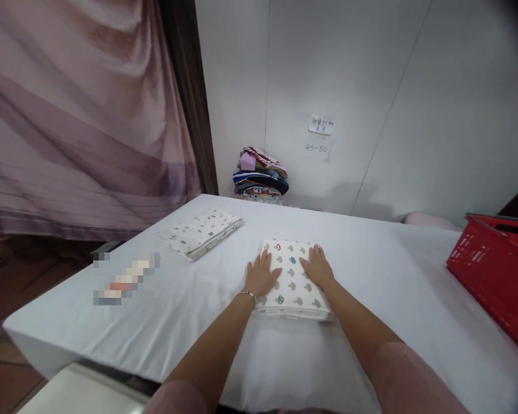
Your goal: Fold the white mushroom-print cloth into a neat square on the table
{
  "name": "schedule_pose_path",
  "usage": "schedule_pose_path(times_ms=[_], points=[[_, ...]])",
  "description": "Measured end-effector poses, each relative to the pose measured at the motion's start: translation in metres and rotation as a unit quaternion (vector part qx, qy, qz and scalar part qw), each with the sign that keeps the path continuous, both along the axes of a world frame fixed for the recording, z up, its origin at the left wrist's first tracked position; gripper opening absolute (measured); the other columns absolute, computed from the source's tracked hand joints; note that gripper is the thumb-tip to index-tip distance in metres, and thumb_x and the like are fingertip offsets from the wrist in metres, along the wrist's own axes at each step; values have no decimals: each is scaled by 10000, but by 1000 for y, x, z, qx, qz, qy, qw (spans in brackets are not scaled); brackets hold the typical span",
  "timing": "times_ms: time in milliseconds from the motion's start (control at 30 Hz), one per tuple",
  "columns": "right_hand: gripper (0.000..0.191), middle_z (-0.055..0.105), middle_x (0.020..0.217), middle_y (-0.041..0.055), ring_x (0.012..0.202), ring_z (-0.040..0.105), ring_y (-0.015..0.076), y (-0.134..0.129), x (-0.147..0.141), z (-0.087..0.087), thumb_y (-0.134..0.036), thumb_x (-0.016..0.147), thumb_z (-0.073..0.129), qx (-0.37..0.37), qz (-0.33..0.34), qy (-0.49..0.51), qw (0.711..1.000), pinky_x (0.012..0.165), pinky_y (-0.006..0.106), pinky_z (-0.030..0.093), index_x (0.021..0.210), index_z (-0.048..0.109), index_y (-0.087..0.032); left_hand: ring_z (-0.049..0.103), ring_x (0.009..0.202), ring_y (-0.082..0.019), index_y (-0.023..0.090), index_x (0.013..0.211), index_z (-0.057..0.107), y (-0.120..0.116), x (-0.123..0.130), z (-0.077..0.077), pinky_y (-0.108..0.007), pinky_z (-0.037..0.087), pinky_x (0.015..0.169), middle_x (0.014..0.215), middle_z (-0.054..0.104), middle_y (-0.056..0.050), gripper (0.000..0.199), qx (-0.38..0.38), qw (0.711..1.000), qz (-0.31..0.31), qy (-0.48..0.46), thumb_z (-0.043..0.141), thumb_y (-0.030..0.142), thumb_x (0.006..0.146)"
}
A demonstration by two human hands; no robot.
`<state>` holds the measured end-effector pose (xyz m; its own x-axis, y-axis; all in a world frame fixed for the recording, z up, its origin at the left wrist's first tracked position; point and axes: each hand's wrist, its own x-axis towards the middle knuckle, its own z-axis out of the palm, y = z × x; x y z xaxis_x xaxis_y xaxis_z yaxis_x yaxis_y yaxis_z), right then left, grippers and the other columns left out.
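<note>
A folded white cloth with grey, red, blue and green mushroom prints lies on the white-covered table. My left hand rests on its left edge, fingers spread, a thin bracelet at the wrist. Flat on the cloth's right side is my right hand, its fingers also apart. Neither hand grips anything. Further back to the left lies a second folded white cloth with small dark prints, untouched.
At the right edge stands a red plastic basket. A pixelated object lies on the table's left side. Behind the table is a stack of folded fabrics, against a wall with paper notes. A pink curtain hangs at left.
</note>
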<state>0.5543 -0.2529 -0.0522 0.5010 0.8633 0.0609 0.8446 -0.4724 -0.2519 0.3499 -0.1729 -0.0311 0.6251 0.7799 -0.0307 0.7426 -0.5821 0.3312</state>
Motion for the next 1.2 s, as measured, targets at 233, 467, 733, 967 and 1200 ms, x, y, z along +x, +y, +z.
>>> schedule_pose_path(times_ms=[233,467,733,967,1200], points=[[657,133,1514,168,1390,82,283,-2,-7,22,-481,901,306,-50,-7,2,999,1083,448,163,1407,283,-63,210,1365,-281,243,1439,213,-4,-2,3,-478,227,1074,1543,64,-3,683,-18,1000,14,-13,282,567,842],[667,166,1519,100,1399,56,238,-55,-47,9,-543,905,236,-17,54,-22,998,1100,459,71,1432,268,-136,304,1314,-284,252,1417,266,-6,-1,2,-454,269,1042,1541,94,-13,655,-5,1000,17,-25,310,556,838],[663,157,1523,80,1402,37,219,-63,-52,14,-539,910,228,-31,58,5,998,1106,439,67,1430,275,-132,333,1315,-251,247,1399,288,-9,-5,4,-385,279,1051,1535,136,-27,622,-27,997,30,-63,367,509,840],[558,230,1502,90,1395,117,221,-68,-42,10,-424,892,327,54,22,74,996,1108,411,155,1366,402,-140,474,1208,-213,166,1301,399,-33,-34,-1,-304,375,963,1344,484,-116,488,-23,979,133,-151,387,389,868],[779,338,1450,119,1288,380,269,-103,-35,-6,-440,783,494,142,-85,240,957,1014,410,361,1455,204,-171,592,1018,-250,129,1178,493,-49,-51,8,-335,434,839,1077,647,-141,447,-83,974,167,-130,402,425,855]])
